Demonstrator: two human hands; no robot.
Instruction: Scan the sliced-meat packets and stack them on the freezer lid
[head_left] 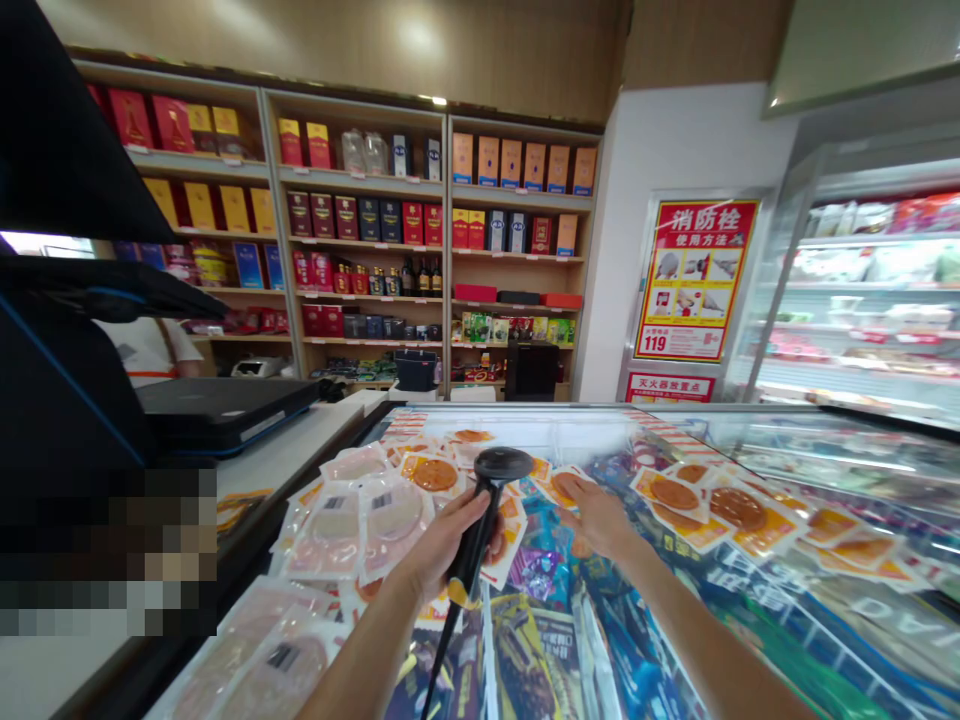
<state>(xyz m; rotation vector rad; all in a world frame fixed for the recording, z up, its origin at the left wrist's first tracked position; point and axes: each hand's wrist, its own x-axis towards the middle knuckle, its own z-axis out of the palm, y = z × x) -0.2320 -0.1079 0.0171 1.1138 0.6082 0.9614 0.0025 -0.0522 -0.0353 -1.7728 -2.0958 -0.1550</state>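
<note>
My left hand (442, 535) is wrapped round the handle of a black barcode scanner (480, 520), held upright with its head on top and its cable running down toward me. Flat packets with round orange-brown patties lie around it. My right hand (600, 515) reaches over one such patty packet (562, 485), its fingers at the packet's near edge; whether they grip it I cannot tell. Left of the scanner lie clear packets (337, 525) with barcodes, back side up. More patty packets (739, 508) lie overlapping to the right. Below my hands are coloured bags (525, 640).
The packets lie in and over a glass-topped freezer (577, 425). At left stands a counter (300, 450) with a black scale-like machine (240, 410). Shelves (360, 182) of boxed bottles line the back wall. A lit display fridge (862, 270) stands right. Part of a person (150, 350) shows behind the machine.
</note>
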